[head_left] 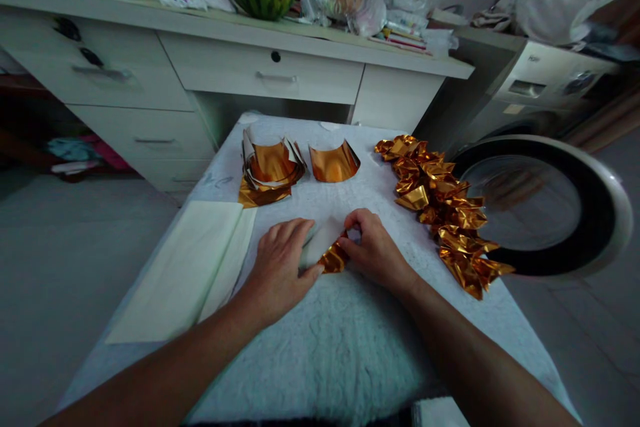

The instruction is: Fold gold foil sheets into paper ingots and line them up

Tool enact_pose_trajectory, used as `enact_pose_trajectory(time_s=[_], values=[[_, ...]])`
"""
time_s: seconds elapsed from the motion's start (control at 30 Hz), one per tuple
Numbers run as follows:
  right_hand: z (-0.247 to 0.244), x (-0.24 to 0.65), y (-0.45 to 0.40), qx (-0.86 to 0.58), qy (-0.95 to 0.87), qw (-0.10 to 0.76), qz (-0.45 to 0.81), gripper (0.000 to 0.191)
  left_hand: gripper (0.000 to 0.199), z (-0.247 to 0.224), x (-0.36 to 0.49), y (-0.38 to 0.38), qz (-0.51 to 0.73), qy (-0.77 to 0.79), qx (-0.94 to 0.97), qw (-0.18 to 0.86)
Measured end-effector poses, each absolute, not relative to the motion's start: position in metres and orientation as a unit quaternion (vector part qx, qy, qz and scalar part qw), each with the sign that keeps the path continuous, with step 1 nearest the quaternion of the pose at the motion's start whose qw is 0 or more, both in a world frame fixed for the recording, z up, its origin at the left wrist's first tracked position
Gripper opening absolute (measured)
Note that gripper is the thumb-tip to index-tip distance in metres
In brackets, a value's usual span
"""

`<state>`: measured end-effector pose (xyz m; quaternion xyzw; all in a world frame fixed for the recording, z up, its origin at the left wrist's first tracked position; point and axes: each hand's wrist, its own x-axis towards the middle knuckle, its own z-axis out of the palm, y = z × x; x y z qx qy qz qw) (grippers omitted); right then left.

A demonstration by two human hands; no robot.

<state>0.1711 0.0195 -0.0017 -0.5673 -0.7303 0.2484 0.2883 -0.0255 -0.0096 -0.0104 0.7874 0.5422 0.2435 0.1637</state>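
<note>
Two bare forearms come into the frame from the bottom edge, one from the lower left and one from the lower right, narrowing to the wrists near the centre. No sleeve, cuff or glove covers either arm as far as the bottom edge shows them. The left hand (280,260) and the right hand (375,250) are bare too, with no ring, watch or band visible on the fingers or wrists. The fingernails look short and plain, though the dim light leaves finer detail hard to tell.
</note>
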Motion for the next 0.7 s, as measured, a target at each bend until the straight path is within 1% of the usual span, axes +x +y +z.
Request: enact_pose_trajectory(time_s=[0.13,0.23,0.27,0.4,0.57,0.63,0.7], values=[[-0.005,0.173,0.020,-0.494,-0.658,0.362,0.438,0.018,0.065,-0.009,-0.026,-0.010,0.273,0.532,0.773,0.210],[-0.002,0.172,0.020,-0.458,-0.609,0.404,0.506,0.029,0.071,-0.005,-0.027,-0.010,0.294,0.535,0.743,0.274],[0.000,0.172,0.020,-0.446,-0.594,0.408,0.530,0.030,0.071,-0.003,-0.027,-0.010,0.301,0.534,0.732,0.298],[0.007,0.173,0.018,-0.408,-0.534,0.403,0.621,0.022,0.065,0.002,-0.029,-0.009,0.362,0.523,0.682,0.361],[0.012,0.177,0.016,-0.420,-0.514,0.383,0.643,0.031,0.062,0.003,-0.032,-0.006,0.485,0.491,0.558,0.461],[0.012,0.177,0.015,-0.423,-0.511,0.367,0.652,0.033,0.053,0.002,-0.033,-0.004,0.507,0.484,0.521,0.487],[0.011,0.178,0.014,-0.421,-0.510,0.354,0.662,0.034,0.040,0.003,-0.033,-0.003,0.523,0.473,0.494,0.508]])
